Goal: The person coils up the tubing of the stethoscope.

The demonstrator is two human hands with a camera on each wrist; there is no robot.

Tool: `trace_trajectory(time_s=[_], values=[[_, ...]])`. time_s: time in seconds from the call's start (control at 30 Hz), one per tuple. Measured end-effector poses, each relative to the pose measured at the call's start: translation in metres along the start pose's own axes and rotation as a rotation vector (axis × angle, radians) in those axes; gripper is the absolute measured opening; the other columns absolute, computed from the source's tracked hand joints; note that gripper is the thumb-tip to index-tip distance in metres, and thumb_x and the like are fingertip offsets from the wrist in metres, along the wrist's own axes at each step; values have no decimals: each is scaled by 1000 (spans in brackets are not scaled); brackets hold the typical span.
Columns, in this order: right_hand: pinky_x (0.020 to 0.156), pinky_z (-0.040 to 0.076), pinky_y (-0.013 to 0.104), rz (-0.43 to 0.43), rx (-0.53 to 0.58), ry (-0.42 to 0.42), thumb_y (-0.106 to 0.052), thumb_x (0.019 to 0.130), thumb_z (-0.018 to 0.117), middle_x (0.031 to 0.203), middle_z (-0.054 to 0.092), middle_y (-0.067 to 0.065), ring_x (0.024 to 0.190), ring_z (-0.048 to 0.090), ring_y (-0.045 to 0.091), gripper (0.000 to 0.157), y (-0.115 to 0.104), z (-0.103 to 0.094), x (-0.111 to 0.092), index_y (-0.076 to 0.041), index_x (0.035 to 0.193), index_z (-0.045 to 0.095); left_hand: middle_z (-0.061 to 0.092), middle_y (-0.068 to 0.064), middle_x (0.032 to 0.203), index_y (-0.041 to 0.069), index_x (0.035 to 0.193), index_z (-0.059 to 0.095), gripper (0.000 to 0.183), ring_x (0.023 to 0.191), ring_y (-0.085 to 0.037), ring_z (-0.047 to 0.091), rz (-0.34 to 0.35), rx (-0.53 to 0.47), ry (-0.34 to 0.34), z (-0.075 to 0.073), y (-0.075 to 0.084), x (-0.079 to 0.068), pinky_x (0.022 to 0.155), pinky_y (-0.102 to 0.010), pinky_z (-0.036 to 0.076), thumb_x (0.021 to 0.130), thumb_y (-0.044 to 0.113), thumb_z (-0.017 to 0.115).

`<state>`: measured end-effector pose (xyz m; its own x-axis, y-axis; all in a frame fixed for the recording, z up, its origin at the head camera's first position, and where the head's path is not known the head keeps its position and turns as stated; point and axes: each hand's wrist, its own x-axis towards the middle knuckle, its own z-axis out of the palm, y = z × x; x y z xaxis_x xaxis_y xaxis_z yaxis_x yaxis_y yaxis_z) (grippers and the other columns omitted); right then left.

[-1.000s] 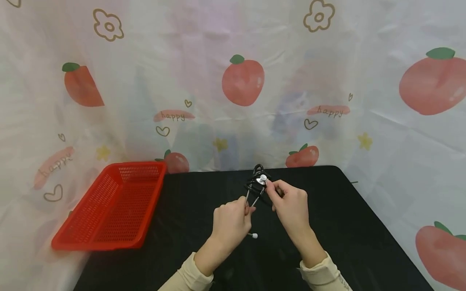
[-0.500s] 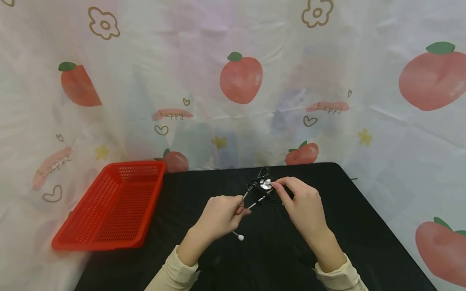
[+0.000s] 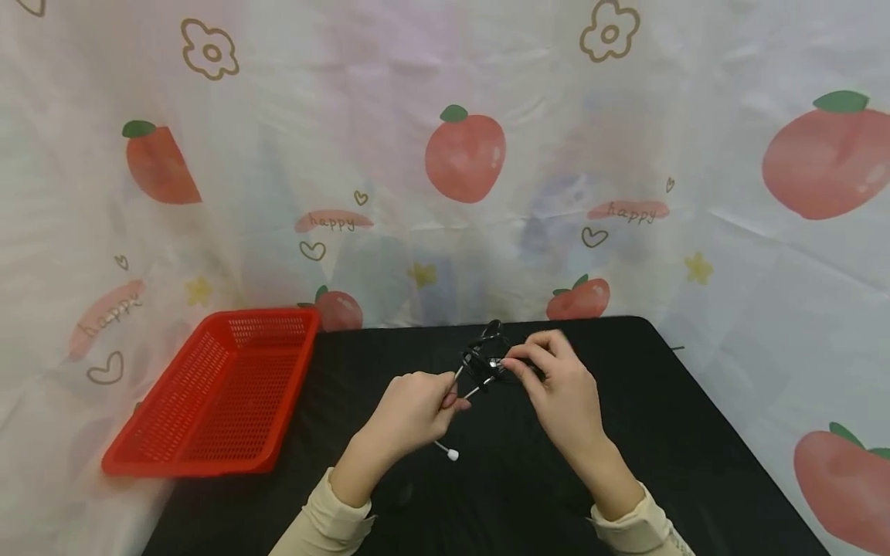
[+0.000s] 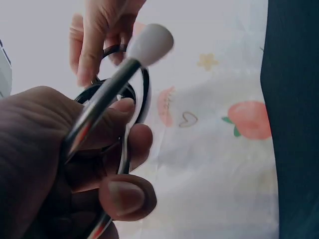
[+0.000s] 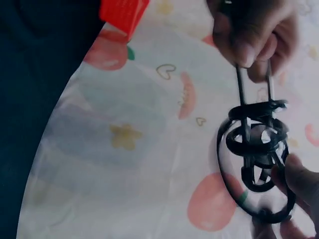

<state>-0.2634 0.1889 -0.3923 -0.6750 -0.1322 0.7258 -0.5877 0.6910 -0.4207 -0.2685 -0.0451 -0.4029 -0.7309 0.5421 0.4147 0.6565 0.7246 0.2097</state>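
A stethoscope [image 3: 477, 366] is held up over the black table between both hands, its black tubing [image 5: 256, 144] wound in loops round the metal ear tubes. My left hand [image 3: 412, 409] grips those ear tubes in curled fingers. One white eartip [image 4: 152, 44] sticks out past that hand, towards the camera in the left wrist view. With thumb and fingertips, my right hand [image 3: 565, 395] pinches at the silver chest piece [image 3: 495, 363], which the fingers partly cover. A tubing loop rises above the bundle in the head view.
On the left stands a red perforated plastic basket [image 3: 239, 401], partly over the black table [image 3: 501, 494]. Behind the table hangs a pale curtain [image 3: 389, 293] printed with fruit, hearts and "happy".
My left hand has shifted left with the ear tubes. The right hand went right, then came slightly back. The chest piece's round face, visible before, is now turned and mostly covered by fingers.
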Motion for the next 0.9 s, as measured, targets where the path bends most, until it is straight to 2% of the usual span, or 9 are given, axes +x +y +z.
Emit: trace_trajectory(time_s=[0.07,0.17,0.33,0.4,0.5,0.63,0.7,0.8,0.9], values=[[82,39,38,-52,-23,46,-19,85,83,111,57,7,92,51,23,10,2,3,0,-16,92,78,35,15,59,21,71,45,42,49,0,33,-6,-6,9,3,3,0,47,-20,28,94,36,77],[89,30,52,-156,-20,74,-30,89,78,122,56,14,109,49,37,16,7,6,1,-14,89,78,35,15,59,20,71,44,42,48,0,32,-10,-21,11,5,6,0,46,-20,27,94,35,77],[104,28,60,-274,30,34,-44,99,60,136,60,12,139,45,39,37,13,7,5,-13,88,76,36,15,59,20,72,45,41,48,0,33,-32,-86,-8,3,8,2,46,-20,27,93,30,78],[110,24,63,-289,65,-1,-42,101,58,140,59,11,146,39,41,36,16,7,7,-12,88,74,38,15,58,19,71,45,40,48,0,33,-59,-144,-36,2,7,3,46,-21,27,93,25,78],[117,17,65,-292,92,-80,-34,101,61,145,57,10,154,29,40,27,21,6,8,-14,88,72,46,15,57,19,71,45,39,47,1,38,-104,-248,-88,3,6,3,46,-21,27,93,20,77],[121,13,64,-280,76,-206,-17,99,68,149,55,8,158,22,33,9,26,7,5,-16,91,71,49,16,58,19,71,46,40,46,2,41,-157,-318,-121,9,7,4,45,-20,28,93,26,78],[122,12,63,-268,66,-260,-17,94,75,150,54,8,159,21,33,6,28,7,3,-18,92,69,45,15,57,19,71,46,41,45,1,39,-171,-307,-116,13,9,5,44,-20,28,92,30,79],[123,10,60,-255,65,-328,-21,89,82,153,51,8,159,20,33,16,32,3,2,-20,93,66,40,14,57,20,71,47,41,45,0,36,-179,-276,-117,17,12,8,44,-21,28,92,34,80],[125,8,58,-238,93,-379,-23,89,81,155,48,8,159,19,34,17,36,-2,4,-20,94,65,41,14,57,22,72,48,40,46,-1,37,-174,-238,-121,18,12,9,45,-22,29,91,37,79]])
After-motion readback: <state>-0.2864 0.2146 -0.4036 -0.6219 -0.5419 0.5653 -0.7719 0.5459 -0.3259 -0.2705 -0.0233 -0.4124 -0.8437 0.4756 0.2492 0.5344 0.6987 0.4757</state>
